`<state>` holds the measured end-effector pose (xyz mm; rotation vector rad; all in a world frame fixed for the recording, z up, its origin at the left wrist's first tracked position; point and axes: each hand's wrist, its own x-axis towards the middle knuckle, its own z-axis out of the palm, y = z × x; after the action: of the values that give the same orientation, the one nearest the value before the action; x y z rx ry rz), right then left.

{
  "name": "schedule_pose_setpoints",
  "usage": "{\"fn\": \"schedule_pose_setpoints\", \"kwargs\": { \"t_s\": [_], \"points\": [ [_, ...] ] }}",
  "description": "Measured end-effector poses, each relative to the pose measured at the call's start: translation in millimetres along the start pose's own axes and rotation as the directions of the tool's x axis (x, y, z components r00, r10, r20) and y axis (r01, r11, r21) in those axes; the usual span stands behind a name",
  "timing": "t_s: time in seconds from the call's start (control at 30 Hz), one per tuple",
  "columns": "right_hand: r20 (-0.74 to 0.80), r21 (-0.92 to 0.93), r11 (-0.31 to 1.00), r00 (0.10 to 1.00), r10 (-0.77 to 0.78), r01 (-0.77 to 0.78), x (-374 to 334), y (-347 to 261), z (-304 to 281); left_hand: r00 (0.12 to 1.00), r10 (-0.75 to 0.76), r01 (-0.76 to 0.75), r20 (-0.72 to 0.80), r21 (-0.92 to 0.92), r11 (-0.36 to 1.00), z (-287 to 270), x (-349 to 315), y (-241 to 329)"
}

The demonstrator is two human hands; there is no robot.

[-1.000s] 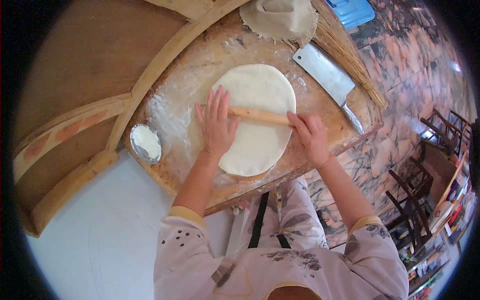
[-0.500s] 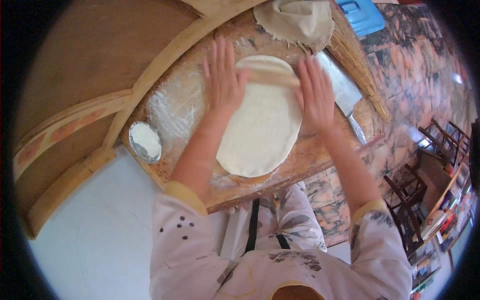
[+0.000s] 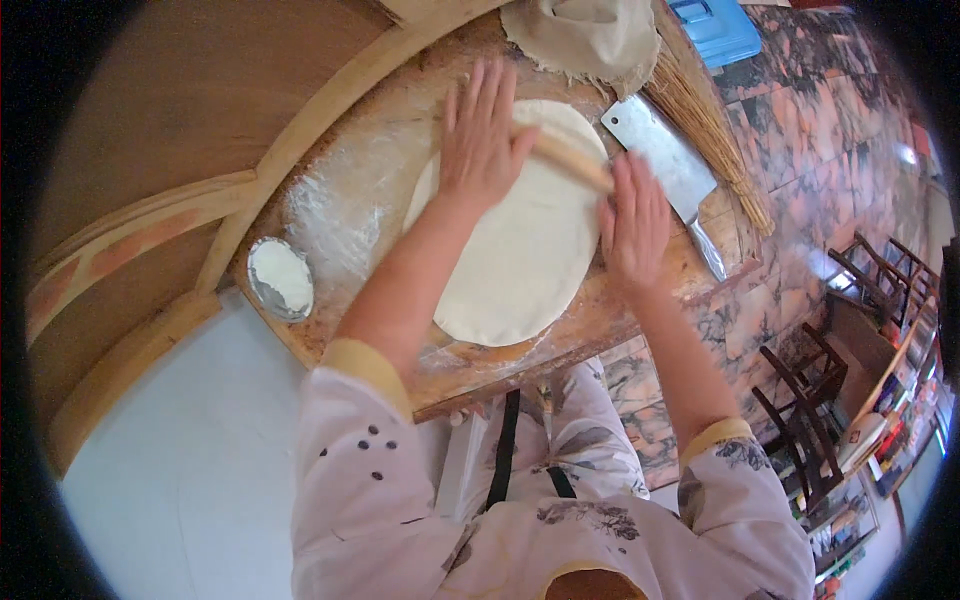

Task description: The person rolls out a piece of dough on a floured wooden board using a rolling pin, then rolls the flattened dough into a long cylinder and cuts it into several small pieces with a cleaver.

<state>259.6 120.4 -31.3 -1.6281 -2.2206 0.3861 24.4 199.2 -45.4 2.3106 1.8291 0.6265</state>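
Note:
A large oval sheet of pale dough (image 3: 515, 265) lies on a floured wooden board (image 3: 345, 165). Across its far part rests a wooden rolling pin (image 3: 572, 160), slanting down toward the right. My left hand (image 3: 485, 140) lies flat over the pin's left end, fingers stretched out and pointing away. At the pin's right end, my right hand (image 3: 637, 220) presses with its palm, its fingers straight and slightly blurred. Both pin ends are covered by my hands. Close beyond my right hand is a cleaver (image 3: 662, 150) lying on the board.
A small bowl of white flour (image 3: 281, 278) stands at the board's left corner. Along the right edge lies a straw brush (image 3: 708, 140), with a beige cloth (image 3: 590, 40) at the far end. Beyond is a blue plastic box (image 3: 715, 32). Wooden chairs (image 3: 810, 390) stand at the right.
The rolling pin has turned from nearly level to a slant. My left hand has moved right and farther away, while my right hand has come nearer. The dough's outline looks wider at the far end.

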Motion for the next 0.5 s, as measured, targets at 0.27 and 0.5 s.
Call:
{"fn": "schedule_pose_setpoints", "kwargs": {
  "t_s": [0.27, 0.5],
  "points": [
    [0.332, 0.337, 0.875, 0.913, 0.235, -0.348, -5, -15, 22, 0.948, 0.297, -0.301, 0.113, 0.023, 0.953, -12, -30, -55],
    [-0.067, -0.033, 0.977, 0.975, -0.212, 0.21, -7, 10, 39, 0.844, 0.389, -0.377, 0.369, -0.106, 0.92, -26, 51, -1]
  ]
}}
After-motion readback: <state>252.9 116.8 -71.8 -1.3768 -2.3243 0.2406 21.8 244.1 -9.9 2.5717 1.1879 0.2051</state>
